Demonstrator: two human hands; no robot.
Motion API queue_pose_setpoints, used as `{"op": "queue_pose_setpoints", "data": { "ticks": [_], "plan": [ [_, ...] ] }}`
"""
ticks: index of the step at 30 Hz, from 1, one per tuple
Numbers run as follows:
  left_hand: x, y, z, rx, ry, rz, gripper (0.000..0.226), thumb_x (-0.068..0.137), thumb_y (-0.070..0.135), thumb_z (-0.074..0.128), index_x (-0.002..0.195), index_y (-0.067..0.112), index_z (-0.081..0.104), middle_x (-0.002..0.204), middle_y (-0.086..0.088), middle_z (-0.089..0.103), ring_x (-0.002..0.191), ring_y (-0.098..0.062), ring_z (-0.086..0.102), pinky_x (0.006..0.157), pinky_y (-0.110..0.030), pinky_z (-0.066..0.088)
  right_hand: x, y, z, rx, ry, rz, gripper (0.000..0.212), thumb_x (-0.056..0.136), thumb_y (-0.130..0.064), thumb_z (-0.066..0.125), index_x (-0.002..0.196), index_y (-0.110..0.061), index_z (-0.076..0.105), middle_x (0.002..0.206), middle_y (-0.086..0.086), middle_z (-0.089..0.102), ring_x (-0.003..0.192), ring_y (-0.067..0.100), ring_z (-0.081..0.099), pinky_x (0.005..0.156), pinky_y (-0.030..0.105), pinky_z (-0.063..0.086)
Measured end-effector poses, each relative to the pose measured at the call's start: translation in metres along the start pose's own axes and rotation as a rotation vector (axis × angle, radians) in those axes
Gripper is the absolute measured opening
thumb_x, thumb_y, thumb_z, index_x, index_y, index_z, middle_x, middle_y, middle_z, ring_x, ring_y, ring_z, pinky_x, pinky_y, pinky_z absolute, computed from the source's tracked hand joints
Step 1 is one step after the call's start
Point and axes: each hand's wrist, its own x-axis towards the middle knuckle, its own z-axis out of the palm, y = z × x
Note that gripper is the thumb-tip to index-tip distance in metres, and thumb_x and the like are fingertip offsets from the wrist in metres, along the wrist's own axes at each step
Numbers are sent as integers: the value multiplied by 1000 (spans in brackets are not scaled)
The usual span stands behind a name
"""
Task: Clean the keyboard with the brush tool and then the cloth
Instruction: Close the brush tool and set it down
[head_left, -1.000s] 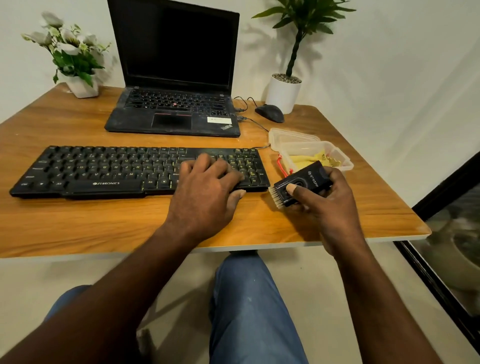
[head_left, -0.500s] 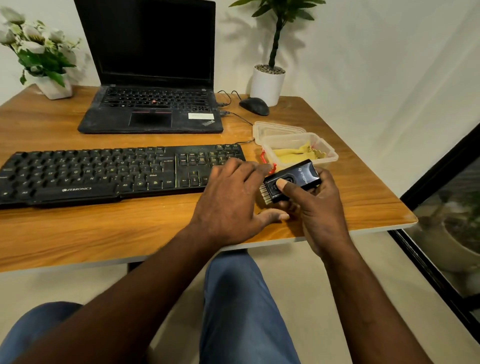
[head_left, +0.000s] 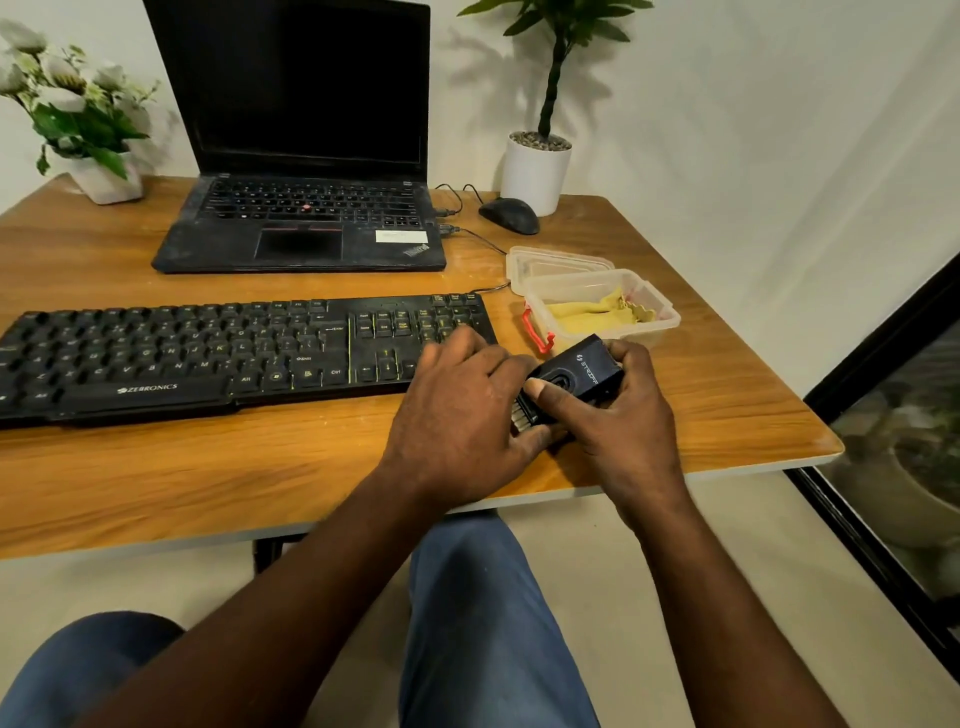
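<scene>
A black keyboard (head_left: 208, 353) lies across the wooden table (head_left: 260, 467). My right hand (head_left: 618, 415) grips a black brush tool (head_left: 582, 371) just right of the keyboard's end, thumb on its top, pale bristles pointing left and down. My left hand (head_left: 462, 415) lies over the keyboard's right end and the table, fingers spread and relaxed. Its fingertips reach the brush's bristle end, though contact there is hidden. A yellow cloth (head_left: 597, 312) lies inside a clear plastic box (head_left: 660, 319) behind the brush.
An open black laptop (head_left: 301, 223) stands behind the keyboard, with a mouse (head_left: 509, 215) and cables to its right. A white potted plant (head_left: 537, 166) and a flower pot (head_left: 104, 182) sit at the back corners. The box's lid (head_left: 550, 260) lies beside it. The table edge is near my right wrist.
My left hand slid right off the middle keys to the keyboard's right end, up against the brush. The right hand kept holding the brush in about the same spot.
</scene>
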Motion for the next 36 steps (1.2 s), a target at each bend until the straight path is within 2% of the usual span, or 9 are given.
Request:
{"op": "queue_pose_setpoints", "data": {
  "ticks": [4,8,13,19,21,26,30,33,36],
  "plan": [
    [0,1,-2,-5,-47,21,66,87,69,57,138,28,59,123,7,68,116,-17,44,95,-40,35,-2,4,-4,-172,54,-42,64,72,-58,86,121,-35,52,107,-16,66,97,3,65,81,29,57],
    [0,3,-3,-4,-72,44,66,91,68,52,145,30,54,129,10,67,120,-16,41,95,-38,30,-6,10,-6,-350,108,-120,70,74,-69,75,127,-26,58,111,-12,59,101,8,58,76,20,49],
    [3,4,-4,-39,-108,30,62,92,67,50,145,34,52,128,12,66,120,-13,36,98,-38,30,-3,12,-5,-387,121,-100,82,67,-82,61,128,-27,58,116,-6,64,110,20,61,85,42,57],
    [2,5,-4,-82,-72,1,78,90,69,55,155,30,36,131,3,60,120,-14,30,101,-37,30,2,5,-9,-346,88,-62,56,75,-58,79,115,-27,58,107,-6,63,99,16,62,73,28,52],
    [2,5,-3,-50,-67,14,84,90,73,52,157,28,30,131,4,62,122,-14,31,102,-37,29,3,2,-12,-328,66,-35,56,76,-52,84,118,-26,58,109,-4,65,99,15,64,75,30,55],
    [1,8,-7,-73,-53,9,86,88,71,59,157,28,28,130,-3,58,111,-12,22,100,-35,32,9,-9,-21,-372,-42,28,66,77,-54,85,128,-22,56,113,-5,64,100,14,64,76,28,54],
    [2,11,-2,-60,-54,13,85,87,74,57,152,29,27,129,4,64,118,-13,26,97,-36,29,13,-12,-29,-201,-156,145,54,76,-43,89,119,-26,61,107,-11,68,96,7,65,69,24,47],
    [3,14,1,-40,-46,32,82,87,72,57,151,29,27,125,4,67,119,-14,30,96,-36,27,12,-10,-31,-208,-124,135,45,74,-42,88,110,-25,67,103,-8,71,94,9,67,70,28,49],
    [3,14,2,-48,-38,40,81,86,69,60,150,29,28,124,4,68,117,-14,30,92,-35,25,9,-7,-26,-326,-46,86,55,72,-48,85,117,-23,65,109,-5,67,97,12,65,75,32,56]
  ]
}}
